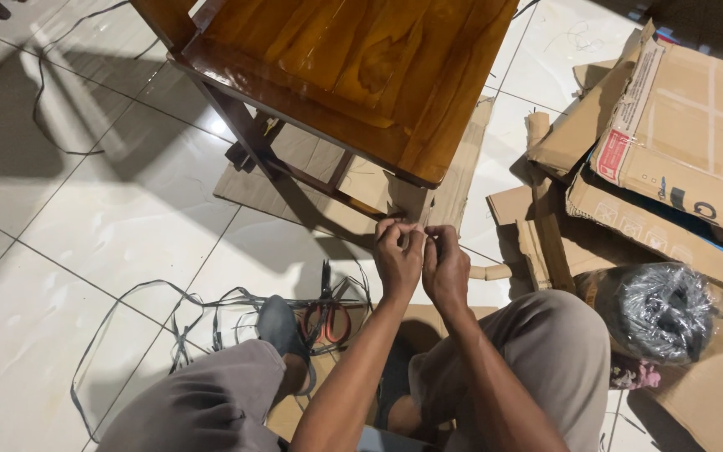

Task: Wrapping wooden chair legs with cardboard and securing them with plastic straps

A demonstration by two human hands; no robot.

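My left hand [398, 255] and my right hand [445, 266] are held close together just below the front corner of a glossy wooden chair [353, 67]. Both hands have their fingers pinched on a thin dark strand [423, 238] between them; the strand itself is barely visible. I sit on the floor with my knees bent, in grey-brown trousers. The chair stands on a flattened cardboard sheet [462, 180].
Red-handled scissors [328, 314] lie on the tiles between my legs among loose dark plastic strapping [152, 318]. To the right are stacked cardboard boxes [688, 125] and a roll of dark cord wrapped in plastic [661, 311]. A black cable [43, 92] runs across the white tiles at the left.
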